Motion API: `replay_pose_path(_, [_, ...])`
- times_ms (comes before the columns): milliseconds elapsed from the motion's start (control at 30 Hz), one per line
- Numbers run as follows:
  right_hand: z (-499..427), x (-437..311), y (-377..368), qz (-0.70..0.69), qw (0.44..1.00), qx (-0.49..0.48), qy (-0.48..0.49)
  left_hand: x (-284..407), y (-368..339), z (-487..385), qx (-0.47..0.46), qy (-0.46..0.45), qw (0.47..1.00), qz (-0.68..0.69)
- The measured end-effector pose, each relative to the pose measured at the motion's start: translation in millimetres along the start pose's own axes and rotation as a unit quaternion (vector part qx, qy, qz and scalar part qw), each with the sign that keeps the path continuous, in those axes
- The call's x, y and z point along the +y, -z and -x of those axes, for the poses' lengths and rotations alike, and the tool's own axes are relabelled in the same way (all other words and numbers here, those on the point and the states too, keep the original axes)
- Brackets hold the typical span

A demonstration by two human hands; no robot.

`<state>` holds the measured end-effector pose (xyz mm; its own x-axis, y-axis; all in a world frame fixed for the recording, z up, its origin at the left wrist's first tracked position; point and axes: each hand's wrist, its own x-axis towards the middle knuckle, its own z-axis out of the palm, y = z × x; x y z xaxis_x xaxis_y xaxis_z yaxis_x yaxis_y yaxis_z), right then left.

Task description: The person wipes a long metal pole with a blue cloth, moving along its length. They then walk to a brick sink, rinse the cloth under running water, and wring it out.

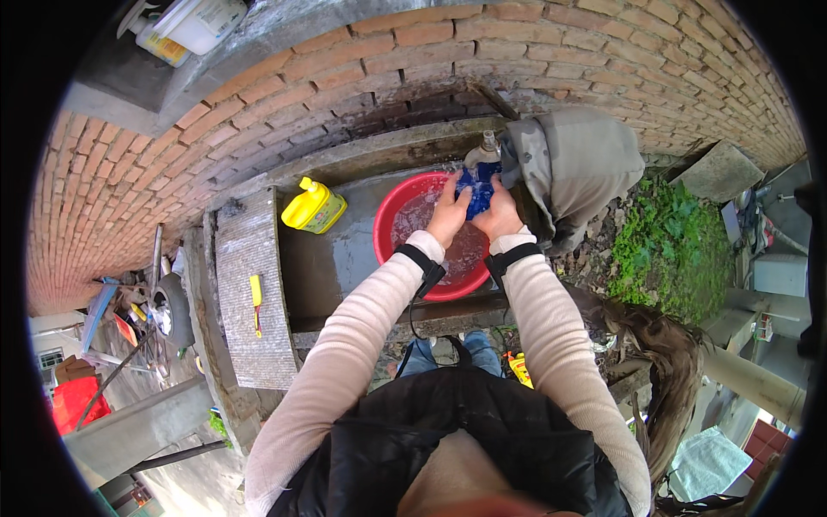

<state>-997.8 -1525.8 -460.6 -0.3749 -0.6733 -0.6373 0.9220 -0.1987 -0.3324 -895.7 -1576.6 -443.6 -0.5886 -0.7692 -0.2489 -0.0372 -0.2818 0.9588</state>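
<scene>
My left hand (449,212) and my right hand (501,211) hold a wet blue cloth (479,194) between them, over the far right part of a red plastic basin (382,223). Just beyond the cloth is a metal tap (489,140), and water splashes around the cloth. Foamy water (417,223) fills part of the basin. The basin stands inside a concrete trough sink (310,271). Parts of the cloth are hidden behind my fingers.
A yellow detergent bottle (314,205) stands left of the basin. On the ridged washing slab (249,226) lies a yellow-handled brush (257,294). Grey fabric (591,155) drapes over the sink's right end. A brick wall (504,48) rises behind; a twisted trunk (672,362) is at right.
</scene>
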Motion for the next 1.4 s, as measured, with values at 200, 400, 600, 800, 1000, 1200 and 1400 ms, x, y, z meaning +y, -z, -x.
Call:
replay_pose_path(200, [19.9, 20.2, 2.0, -0.029, 0.999, -0.013, 0.025, 2.2, -8.2, -32.5, 0.119, -0.01, 0.988, 0.096])
replay_pose_path(400, [20.8, 4.2, -7.9, 0.048, 0.998, -0.013, 0.049, 4.6, 0.3, -32.2, -0.008, 0.057, 0.996, -0.063])
replay_pose_path(600, [15.6, 5.7, -2.7, 0.01, 0.999, 0.032, -0.005, -1.6, -7.1, -29.8, 0.01, 0.03, 0.999, -0.018])
replay_pose_path(800, [28.5, 21.6, -6.5, 0.092, 0.987, 0.027, 0.13, -7.8, -16.5, -38.0, -0.021, -0.03, 0.997, -0.063])
replay_pose_path(1000, [2.6, 7.6, -3.8, 0.078, 0.982, 0.076, 0.155, -2.5, -8.0, -33.6, -0.015, 0.175, 0.944, 0.278])
replay_pose_path(1200, [4.8, 13.6, -8.5, 0.048, 0.993, 0.038, 0.1, -2.8, -14.6, -37.5, -0.03, 0.111, 0.966, 0.233])
replay_pose_path(1400, [-9.5, 12.2, -4.0, 0.008, 0.995, 0.076, 0.063, -26.2, -6.2, -42.4, -0.009, -0.16, 0.946, -0.283])
